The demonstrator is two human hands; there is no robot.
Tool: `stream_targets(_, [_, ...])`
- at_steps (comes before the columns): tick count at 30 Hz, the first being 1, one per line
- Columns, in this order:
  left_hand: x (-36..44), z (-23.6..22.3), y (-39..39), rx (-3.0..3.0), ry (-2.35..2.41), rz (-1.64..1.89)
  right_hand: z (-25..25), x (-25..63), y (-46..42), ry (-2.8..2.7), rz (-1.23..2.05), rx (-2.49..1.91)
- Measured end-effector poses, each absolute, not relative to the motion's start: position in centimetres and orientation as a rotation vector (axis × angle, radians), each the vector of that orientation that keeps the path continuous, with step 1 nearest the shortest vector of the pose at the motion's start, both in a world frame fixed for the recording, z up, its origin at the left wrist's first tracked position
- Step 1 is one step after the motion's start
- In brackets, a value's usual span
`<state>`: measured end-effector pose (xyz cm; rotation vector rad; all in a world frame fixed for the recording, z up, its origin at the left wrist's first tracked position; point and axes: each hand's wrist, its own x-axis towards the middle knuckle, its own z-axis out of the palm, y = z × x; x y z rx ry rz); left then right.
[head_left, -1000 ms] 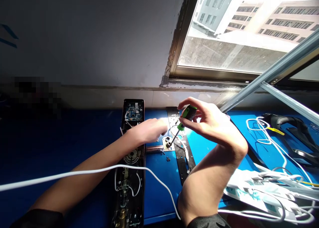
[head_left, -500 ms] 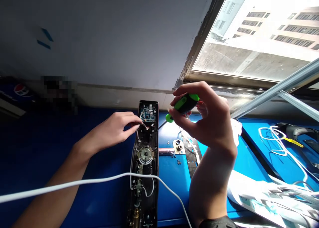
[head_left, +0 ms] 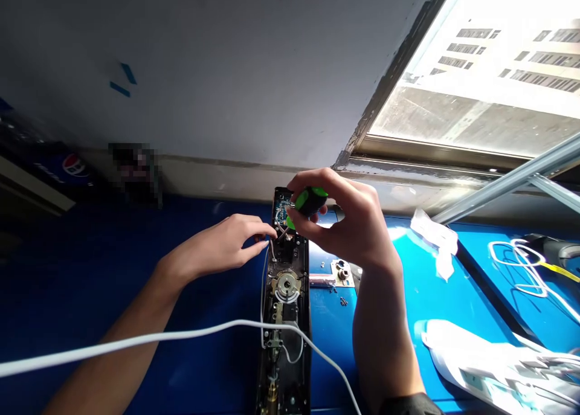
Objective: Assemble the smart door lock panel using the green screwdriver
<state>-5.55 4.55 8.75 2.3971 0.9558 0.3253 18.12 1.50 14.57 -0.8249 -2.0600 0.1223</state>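
My right hand point(head_left: 339, 215) is closed around the green and black handle of a screwdriver point(head_left: 312, 201), tilted so its shaft points down and left. The shaft's tip is over the upper part of a long, narrow black housing point(head_left: 299, 342). From the left, my left hand point(head_left: 231, 241) pinches at a thin wire point(head_left: 272, 250) by the housing's edge. A blue circuit board point(head_left: 283, 207) sits in the housing's far end, partly hidden by my right hand. Below the hands is a round metal part point(head_left: 287, 287).
A metal plate with a tube point(head_left: 343, 274) and several small black screws point(head_left: 343, 302) lie right of the housing. A white cable point(head_left: 203, 332) crosses in front. White power strips point(head_left: 480, 360), crumpled plastic point(head_left: 437, 240) and a metal bar point(head_left: 507, 179) are on the right.
The screwdriver has left the metal plate on the right and moved left over the housing. My left hand has moved from beside the plate to the housing's wire. The view has turned left.
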Motion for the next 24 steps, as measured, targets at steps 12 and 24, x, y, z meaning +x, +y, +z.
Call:
stream_targets(12, [-5.0, 9.7, 4.2, 2.277, 1.042, 0.295, 14.4, 17.0, 1.2, -2.088, -0.042, -0.924])
stream_targets(24, [-4.6, 7.6, 5.4, 2.051, 1.006, 0.375, 14.5, 16.8, 1.0, -2.117, 0.09, -0.836])
